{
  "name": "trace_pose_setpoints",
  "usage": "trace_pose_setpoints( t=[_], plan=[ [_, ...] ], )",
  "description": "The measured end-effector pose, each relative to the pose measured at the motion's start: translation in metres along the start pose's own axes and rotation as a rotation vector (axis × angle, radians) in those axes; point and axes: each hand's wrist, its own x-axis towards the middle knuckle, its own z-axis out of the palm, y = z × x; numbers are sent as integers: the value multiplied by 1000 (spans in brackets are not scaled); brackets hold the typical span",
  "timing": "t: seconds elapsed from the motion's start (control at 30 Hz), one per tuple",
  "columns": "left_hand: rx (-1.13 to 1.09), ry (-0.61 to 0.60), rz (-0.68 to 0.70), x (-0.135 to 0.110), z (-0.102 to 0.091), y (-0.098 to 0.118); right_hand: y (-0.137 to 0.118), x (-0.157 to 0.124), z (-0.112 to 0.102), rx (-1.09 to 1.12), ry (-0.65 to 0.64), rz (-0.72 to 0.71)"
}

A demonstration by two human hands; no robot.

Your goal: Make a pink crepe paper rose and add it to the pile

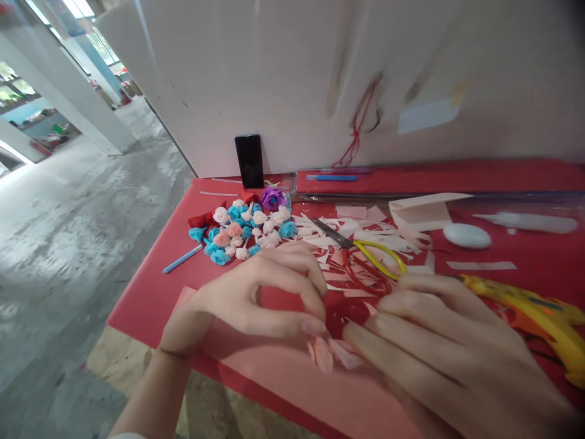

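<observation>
Between my two hands is a small pink paper flower [322, 353], its petals partly spread. My left hand [269, 289] pinches it between thumb and fingers from the left. From the right, my right hand [425, 341] has its fingers closed at the petal edge; the fingertips are partly hidden. Just beyond them lie scissors [351, 244] with one yellow and one red handle, on top of cut paper strips [388, 235]. Past my left hand sits a cluster of small paper roses [235, 230] in pink, blue, white and red, with one larger purple rose [273, 198].
A yellow glue gun [539, 311] lies at the right, near a white egg-shaped object [467, 235] and a clear bottle [539, 221]. A phone [250, 161] leans against the white panel [283, 79]. A blue pen [181, 259] rests near the left edge of the red table [146, 286].
</observation>
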Motion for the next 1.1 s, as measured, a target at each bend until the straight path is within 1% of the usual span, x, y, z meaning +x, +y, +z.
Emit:
trace_pose_setpoints(
  t=[0.2,0.37,0.5,0.53,0.7,0.8,0.9,1.03,1.1],
  plan=[
    [-110,-14,-66,1,4,3,-1,0,3,2,8,17],
    [-87,-58,-140,2,4,8,-4,4,0,2,24,31],
    [-47,-114,-159,3,1,10,-5,5,-1,5,19,40],
    [-42,-117,-164,3,1,11,-5,6,-1,19,-2,38],
    [-17,-103,-188,2,1,12,-4,14,-4,63,53,42],
    [-12,-105,-211,2,1,12,-5,15,-6,56,64,41],
    [-41,-126,-237,2,0,12,-5,14,-6,53,70,38],
    [-115,-170,-234,4,-1,11,-5,13,-5,54,61,52],
    [-110,-182,-220,4,0,10,-5,13,-5,62,61,57]
  ],
)
